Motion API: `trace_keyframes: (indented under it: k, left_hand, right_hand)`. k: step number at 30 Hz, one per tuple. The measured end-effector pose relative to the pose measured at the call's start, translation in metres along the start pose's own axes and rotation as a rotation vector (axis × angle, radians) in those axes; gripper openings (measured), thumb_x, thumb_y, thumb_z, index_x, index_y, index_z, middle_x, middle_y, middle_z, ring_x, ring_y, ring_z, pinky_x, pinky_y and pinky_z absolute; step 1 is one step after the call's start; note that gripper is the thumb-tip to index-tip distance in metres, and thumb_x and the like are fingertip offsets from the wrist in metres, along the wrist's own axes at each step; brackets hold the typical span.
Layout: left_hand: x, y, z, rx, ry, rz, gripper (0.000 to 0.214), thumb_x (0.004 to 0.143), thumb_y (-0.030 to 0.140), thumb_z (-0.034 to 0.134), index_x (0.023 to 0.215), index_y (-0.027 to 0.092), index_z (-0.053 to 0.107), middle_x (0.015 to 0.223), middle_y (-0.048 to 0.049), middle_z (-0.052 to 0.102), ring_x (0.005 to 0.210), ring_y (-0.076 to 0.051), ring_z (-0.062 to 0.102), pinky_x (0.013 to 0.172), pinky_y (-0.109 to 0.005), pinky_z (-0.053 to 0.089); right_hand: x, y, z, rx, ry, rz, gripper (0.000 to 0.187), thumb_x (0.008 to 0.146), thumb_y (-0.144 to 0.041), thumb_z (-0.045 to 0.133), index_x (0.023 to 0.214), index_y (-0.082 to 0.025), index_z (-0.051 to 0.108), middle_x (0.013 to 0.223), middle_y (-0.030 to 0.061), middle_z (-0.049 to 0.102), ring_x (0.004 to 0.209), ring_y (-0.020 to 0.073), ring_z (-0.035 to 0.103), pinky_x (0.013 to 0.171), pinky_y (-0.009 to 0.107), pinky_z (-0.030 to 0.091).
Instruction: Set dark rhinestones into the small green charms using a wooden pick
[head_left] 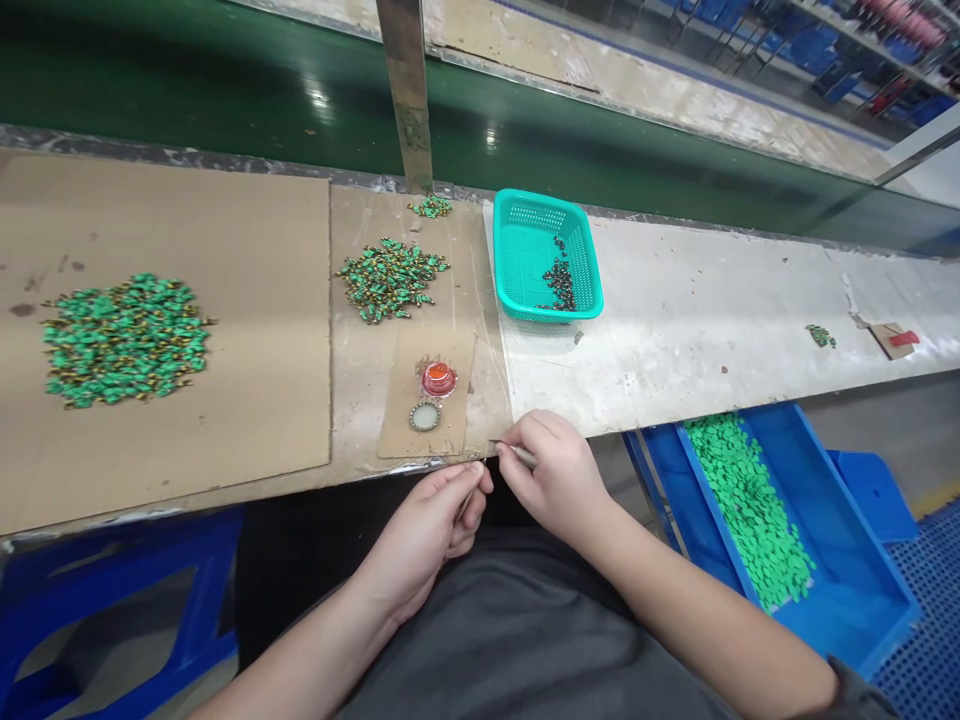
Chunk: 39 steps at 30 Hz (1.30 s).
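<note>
My right hand (551, 475) pinches a slim metal tool (525, 456) at the bench's front edge, its tip pointing left. My left hand (427, 525) sits just left of it, fingers curled, and holds nothing I can make out. Nearest them on a cardboard strip (427, 390) lie a red-filled round cap (439, 379) and a crimped metal bottle cap (424, 416). Farther left are heaps of green-and-gold pieces (126, 340) on a cardboard sheet (247, 230). A teal plastic basket (525, 250) holds dark pieces (559, 285).
A smaller green-and-gold heap (391, 280) lies beyond the caps. A blue tray (840, 540) of flat green pieces (750, 510) stands below the white bench top (697, 340), right of my arm. A metal post (405, 90) rises behind the cardboard, before a green conveyor belt (225, 90).
</note>
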<state>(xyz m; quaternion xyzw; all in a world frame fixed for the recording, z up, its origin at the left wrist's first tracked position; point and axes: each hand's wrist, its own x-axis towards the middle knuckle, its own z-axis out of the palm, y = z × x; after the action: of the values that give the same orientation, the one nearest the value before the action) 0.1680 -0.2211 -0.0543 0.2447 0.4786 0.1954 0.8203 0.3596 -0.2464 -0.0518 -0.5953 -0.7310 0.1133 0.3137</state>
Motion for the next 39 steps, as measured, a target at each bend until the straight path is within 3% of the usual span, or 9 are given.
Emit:
trace_keyframes:
  k: [4,21,27,32,39]
  left_hand:
    - [-0.0003,-0.0003,0.0015,0.008,0.002,0.001,0.046,0.082,0.060,0.091,0.077,0.021,0.067,0.058,0.0073,0.052,0.050,-0.007,0.028,0.049,-0.025,0.018]
    - [-0.0013,-0.0005,0.0023,0.024,0.009,0.010,0.041,0.084,0.058,0.089,0.082,0.021,0.071,0.058,0.0075,0.053,0.049,-0.007,0.029,0.050,-0.025,0.017]
    - [-0.0009,-0.0007,0.0023,0.026,0.010,0.020,0.051,0.082,0.060,0.092,0.069,0.022,0.060,0.058,0.0065,0.052,0.050,-0.007,0.030,0.049,-0.025,0.018]
    - [-0.0010,0.0000,0.0026,0.027,0.015,0.012,0.044,0.084,0.059,0.090,0.078,0.022,0.068,0.058,0.0072,0.052,0.049,-0.007,0.030,0.050,-0.025,0.017]
    - [-0.0018,-0.0005,0.0035,0.032,0.018,0.019,0.053,0.082,0.061,0.093,0.067,0.022,0.061,0.057,0.0064,0.051,0.050,-0.008,0.030,0.050,-0.025,0.019]
  right_hand:
    - [-0.0008,-0.0004,-0.0035,0.024,-0.051,-0.029,0.024,0.106,-0.013,0.067,0.087,-0.026,0.061,0.083,0.0017,0.072,0.078,0.0232,0.069,0.076,0.038,0.049]
    - [0.0008,0.0027,-0.0008,0.004,0.007,0.017,0.025,0.106,-0.011,0.063,0.088,-0.027,0.059,0.083,0.0045,0.070,0.079,0.0257,0.067,0.075,0.038,0.049]
    - [0.0011,0.0027,-0.0015,0.041,-0.051,-0.023,0.025,0.104,-0.013,0.070,0.085,-0.026,0.060,0.082,0.0014,0.073,0.078,0.0234,0.070,0.076,0.038,0.049]
    - [0.0011,0.0044,-0.0015,0.033,-0.012,0.024,0.024,0.105,-0.011,0.063,0.087,-0.026,0.059,0.083,0.0039,0.070,0.079,0.0245,0.068,0.074,0.037,0.049]
    - [0.0001,0.0030,-0.0030,0.037,-0.051,0.015,0.026,0.104,-0.012,0.067,0.084,-0.026,0.058,0.081,0.0021,0.070,0.077,0.0238,0.067,0.074,0.037,0.049]
